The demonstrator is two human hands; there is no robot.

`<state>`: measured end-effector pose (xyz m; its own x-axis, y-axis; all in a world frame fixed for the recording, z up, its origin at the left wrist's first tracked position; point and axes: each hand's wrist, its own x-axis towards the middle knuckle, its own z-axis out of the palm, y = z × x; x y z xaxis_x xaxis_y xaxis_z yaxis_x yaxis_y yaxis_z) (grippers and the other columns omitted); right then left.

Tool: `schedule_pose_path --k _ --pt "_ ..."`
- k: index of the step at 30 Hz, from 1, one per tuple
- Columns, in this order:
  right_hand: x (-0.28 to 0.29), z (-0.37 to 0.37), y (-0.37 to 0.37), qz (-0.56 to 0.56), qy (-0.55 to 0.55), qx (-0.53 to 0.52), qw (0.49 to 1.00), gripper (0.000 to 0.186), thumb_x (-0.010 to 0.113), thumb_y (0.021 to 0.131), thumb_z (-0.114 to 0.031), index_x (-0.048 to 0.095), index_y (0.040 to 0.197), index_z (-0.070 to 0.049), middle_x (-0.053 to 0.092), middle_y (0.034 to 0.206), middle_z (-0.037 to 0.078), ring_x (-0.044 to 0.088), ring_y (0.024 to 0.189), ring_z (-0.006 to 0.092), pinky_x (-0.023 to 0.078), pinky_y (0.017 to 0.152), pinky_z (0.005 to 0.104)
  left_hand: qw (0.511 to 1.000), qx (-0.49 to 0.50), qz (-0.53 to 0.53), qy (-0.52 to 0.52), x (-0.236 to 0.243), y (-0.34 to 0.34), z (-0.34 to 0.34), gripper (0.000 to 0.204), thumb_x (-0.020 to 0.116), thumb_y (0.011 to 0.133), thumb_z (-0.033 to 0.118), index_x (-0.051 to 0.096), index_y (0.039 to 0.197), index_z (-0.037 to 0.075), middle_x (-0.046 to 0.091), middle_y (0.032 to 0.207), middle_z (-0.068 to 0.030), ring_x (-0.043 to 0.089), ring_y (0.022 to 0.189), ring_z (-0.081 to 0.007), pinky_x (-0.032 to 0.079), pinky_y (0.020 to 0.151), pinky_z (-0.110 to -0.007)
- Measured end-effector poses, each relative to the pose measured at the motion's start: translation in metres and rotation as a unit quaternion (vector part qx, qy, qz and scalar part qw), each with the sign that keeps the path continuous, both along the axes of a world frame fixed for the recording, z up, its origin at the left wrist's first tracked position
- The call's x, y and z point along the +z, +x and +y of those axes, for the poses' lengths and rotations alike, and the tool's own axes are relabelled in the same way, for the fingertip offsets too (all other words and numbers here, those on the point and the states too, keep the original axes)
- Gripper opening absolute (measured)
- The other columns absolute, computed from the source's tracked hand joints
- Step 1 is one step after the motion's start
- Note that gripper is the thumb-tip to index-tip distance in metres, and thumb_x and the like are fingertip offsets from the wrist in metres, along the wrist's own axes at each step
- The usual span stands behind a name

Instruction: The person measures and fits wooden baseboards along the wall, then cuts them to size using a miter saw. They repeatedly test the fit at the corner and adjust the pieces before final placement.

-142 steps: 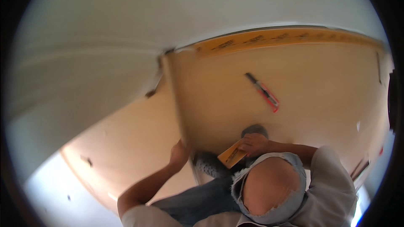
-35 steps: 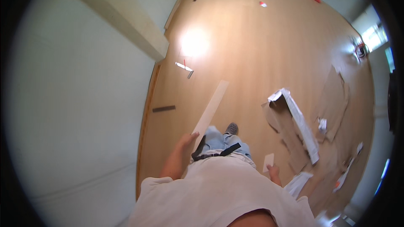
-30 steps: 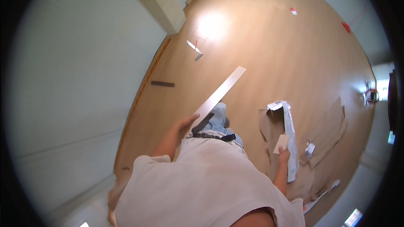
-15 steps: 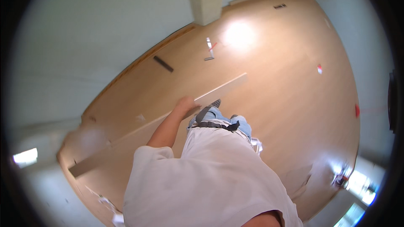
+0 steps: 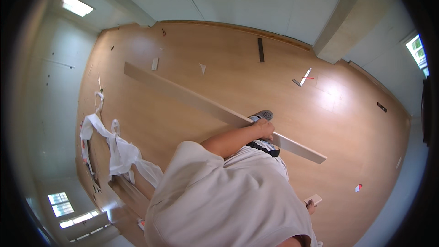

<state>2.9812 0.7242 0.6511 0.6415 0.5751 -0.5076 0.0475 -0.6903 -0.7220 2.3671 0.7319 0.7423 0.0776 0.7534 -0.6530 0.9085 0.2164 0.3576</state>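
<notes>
Since half a second ago the room has swung round beneath me: the long pale plank (image 5: 206,105) now runs from the upper left down to the lower right across the wooden floor (image 5: 228,64), where before it lay nearly level in front of me. My left hand (image 5: 264,129) is closed over the top of the plank, gripping it partway along, toward its right end, just above my grey shoe (image 5: 262,115). My right hand (image 5: 311,206) shows only at the edge of my shirt, low on the right, with a small pale piece (image 5: 313,199) at its fingertips; I cannot tell how it is held. White plastic wrapping (image 5: 114,148) lies crumpled on the floor to my left. Farther off, near the wall, lie a dark strip (image 5: 260,49) and a small pale offcut (image 5: 155,63).
</notes>
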Motion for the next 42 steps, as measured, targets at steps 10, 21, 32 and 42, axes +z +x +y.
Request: schedule_pose_path --k 10,21,32,42 --pt "-0.01 0.06 -0.114 0.047 -0.069 0.375 0.923 0.037 0.076 0.086 -0.039 0.06 0.091 -0.006 0.05 0.061 0.001 0.04 0.041 0.0101 0.03 0.037 0.028 0.999 -0.009 0.022 0.047 -0.041 0.023 -0.022 0.049 0.078 0.077 0.048 0.077 0.102 0.006 0.074 0.106 -0.0156 0.071 0.101 -0.0311 0.056 0.085 -0.044" --pt "-0.061 0.04 -0.099 -0.012 -0.111 0.487 0.866 0.037 0.078 0.085 -0.038 0.063 0.088 -0.005 0.055 0.065 0.003 0.044 0.045 0.0096 0.032 0.039 0.0282 0.994 -0.079 0.05 0.052 -0.031 0.025 0.017 0.034 0.073 0.082 0.033 0.078 0.106 0.01 0.076 0.108 -0.0092 0.073 0.101 -0.0261 0.059 0.076 -0.045" --pt "0.026 0.009 -0.106 -0.003 -0.077 0.327 0.942 0.037 0.078 0.086 -0.036 0.065 0.09 -0.002 0.06 0.069 0.005 0.05 0.049 0.0111 0.038 0.043 0.0296 0.991 -0.091 0.003 0.1 -0.025 -0.006 0.031 0.033 0.069 0.08 0.035 0.078 0.099 0.01 0.076 0.103 -0.0122 0.073 0.1 -0.0269 0.057 0.082 -0.043" --pt "0.091 -0.015 -0.21 -0.022 -0.101 0.336 0.936 0.04 0.077 0.087 -0.028 0.069 0.1 0.009 0.072 0.087 0.013 0.066 0.081 0.0175 0.051 0.073 0.0332 0.994 0.079 -0.036 -0.06 0.0 -0.058 0.065 0.055 0.07 0.084 0.054 0.075 0.111 0.006 0.071 0.116 -0.0196 0.068 0.11 -0.0335 0.053 0.094 -0.044"
